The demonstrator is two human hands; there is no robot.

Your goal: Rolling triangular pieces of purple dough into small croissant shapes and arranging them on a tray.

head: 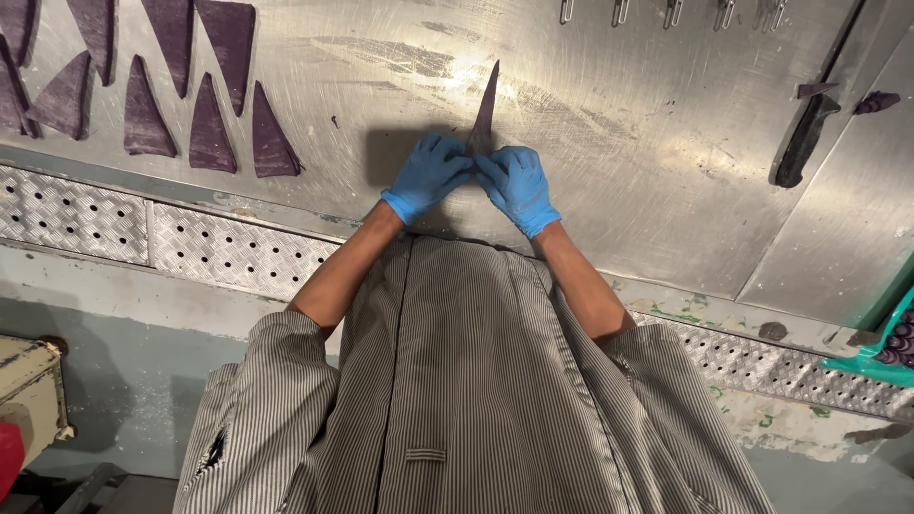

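While both gloved hands press on the wide base of a long purple dough triangle (485,109), the left hand (428,176) and right hand (519,183) sit side by side, touching at the thumbs, fingers curled down over the dough's near end so that neither is open nor fully closed. The triangle lies on the steel table (619,133) near the middle of its near edge, its narrow tip pointing toward the far edge. As a judgement, the work looks like rolling the base up toward the tip; doing it well would call for even pressure from both hands, keeping the roll square to the tip so that it does not skew, and a light touch so that the soft dough neither stretches nor sticks to the gloves.

Toward the far left corner lie more cut purple triangles (205,128) in a loose row, well apart from the hands. A dark-handled knife (804,138) rests toward the right edge, with small dough scraps (876,100) beside it. A teal tray (881,347) shows at the near right. The steel ahead of the tip looks free, so nothing seems to block the roll; the knife is far enough off to be no hazard.
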